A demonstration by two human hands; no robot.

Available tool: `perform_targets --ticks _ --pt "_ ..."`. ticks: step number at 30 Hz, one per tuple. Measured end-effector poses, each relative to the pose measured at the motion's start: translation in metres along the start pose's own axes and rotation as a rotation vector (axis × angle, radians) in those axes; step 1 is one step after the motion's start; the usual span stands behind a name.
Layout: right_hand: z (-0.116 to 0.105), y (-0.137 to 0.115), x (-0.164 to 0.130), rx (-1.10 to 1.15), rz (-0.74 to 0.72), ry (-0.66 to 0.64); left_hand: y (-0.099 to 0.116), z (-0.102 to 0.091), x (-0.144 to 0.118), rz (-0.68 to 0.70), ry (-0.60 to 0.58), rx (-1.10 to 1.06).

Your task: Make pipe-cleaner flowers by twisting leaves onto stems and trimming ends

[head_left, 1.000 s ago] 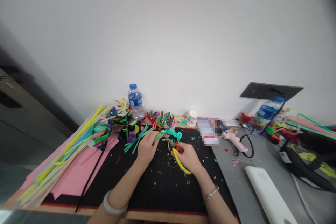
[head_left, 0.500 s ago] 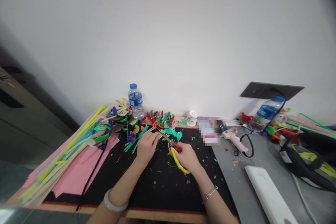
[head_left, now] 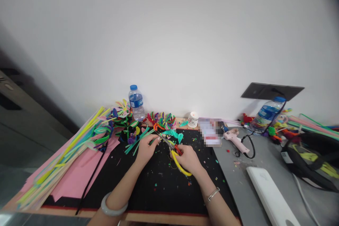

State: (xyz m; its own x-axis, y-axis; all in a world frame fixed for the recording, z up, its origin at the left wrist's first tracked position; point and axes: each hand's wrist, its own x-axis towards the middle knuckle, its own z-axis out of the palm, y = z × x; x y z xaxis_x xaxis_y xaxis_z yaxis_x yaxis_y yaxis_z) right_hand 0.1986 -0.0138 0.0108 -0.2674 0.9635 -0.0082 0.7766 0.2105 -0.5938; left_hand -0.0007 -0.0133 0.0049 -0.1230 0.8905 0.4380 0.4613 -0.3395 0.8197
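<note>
Nearest you, on the black mat covering the table, your right hand has its grip closed through the yellow handles of the scissors, blades pointing up-left across the mat. Your left hand pinches a green pipe cleaner just left of the blades. Past the mat's right edge lies one pink glue gun. Beyond the mat stand two water bottles, one blue-capped bottle upright, the second bottle leaning far right; both hold water, labels too small to read. A small white cup sits between them.
</note>
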Motion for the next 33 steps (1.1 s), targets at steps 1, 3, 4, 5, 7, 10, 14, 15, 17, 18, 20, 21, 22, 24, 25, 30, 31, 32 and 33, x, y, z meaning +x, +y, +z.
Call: perform_targets --ticks 1,3,4,5,7,10,14,15,17,18,20,21,22,24,25,30,31,32,33 --pt "0.0 0.001 0.0 0.001 -0.007 0.0 0.001 -0.001 0.001 -0.038 -0.02 -0.05" --pt "-0.001 0.002 0.0 0.004 -0.022 -0.004 0.002 -0.003 0.002 -0.106 -0.067 -0.151" --pt "-0.002 0.003 0.0 0.006 -0.03 -0.009 0.003 -0.003 0.003 -0.139 -0.088 -0.202" --pt "-0.002 0.003 0.0 0.008 -0.037 -0.013 0.003 -0.004 0.003 -0.172 -0.105 -0.252" --pt "-0.004 0.004 0.0 0.016 -0.05 -0.026 0.002 -0.004 0.003 -0.235 -0.128 -0.346" --pt "-0.007 0.005 0.0 0.037 -0.075 -0.05 0.0 -0.003 0.002 -0.31 -0.167 -0.465" --pt "-0.011 0.007 0.0 0.064 -0.115 -0.079 -0.001 -0.004 -0.001 -0.432 -0.226 -0.669" --pt "-0.012 0.007 0.0 0.068 -0.126 -0.082 -0.001 -0.004 -0.001 -0.472 -0.244 -0.729" --pt "-0.013 0.008 0.0 0.074 -0.143 -0.087 -0.002 -0.006 -0.002 -0.564 -0.288 -0.832" --pt "-0.013 0.008 0.0 0.076 -0.149 -0.091 -0.003 -0.006 -0.002 -0.605 -0.311 -0.866" --pt "-0.013 0.009 0.0 0.078 -0.157 -0.098 -0.005 -0.007 -0.003 -0.665 -0.348 -0.899" --pt "-0.013 0.009 -0.001 0.078 -0.159 -0.099 -0.007 -0.008 -0.003 -0.68 -0.36 -0.904" --pt "-0.013 0.009 -0.001 0.078 -0.161 -0.101 -0.008 -0.008 -0.003 -0.687 -0.367 -0.905" --pt "-0.012 0.009 -0.001 0.079 -0.161 -0.104 -0.01 -0.007 -0.003 -0.692 -0.371 -0.903" --pt "-0.012 0.009 -0.001 0.081 -0.158 -0.103 -0.01 -0.006 -0.004 -0.691 -0.369 -0.9" --pt "-0.01 0.007 0.0 0.097 -0.106 -0.071 -0.006 0.001 -0.004 -0.592 -0.249 -0.788" --pt "-0.009 0.006 0.001 0.102 -0.089 -0.064 -0.006 0.002 -0.004 -0.517 -0.199 -0.678" --pt "-0.009 0.006 0.001 0.107 -0.071 -0.06 -0.005 0.003 -0.004 -0.421 -0.145 -0.537" --pt "-0.008 0.005 0.002 0.113 -0.053 -0.057 -0.005 0.004 -0.004 -0.312 -0.093 -0.382"
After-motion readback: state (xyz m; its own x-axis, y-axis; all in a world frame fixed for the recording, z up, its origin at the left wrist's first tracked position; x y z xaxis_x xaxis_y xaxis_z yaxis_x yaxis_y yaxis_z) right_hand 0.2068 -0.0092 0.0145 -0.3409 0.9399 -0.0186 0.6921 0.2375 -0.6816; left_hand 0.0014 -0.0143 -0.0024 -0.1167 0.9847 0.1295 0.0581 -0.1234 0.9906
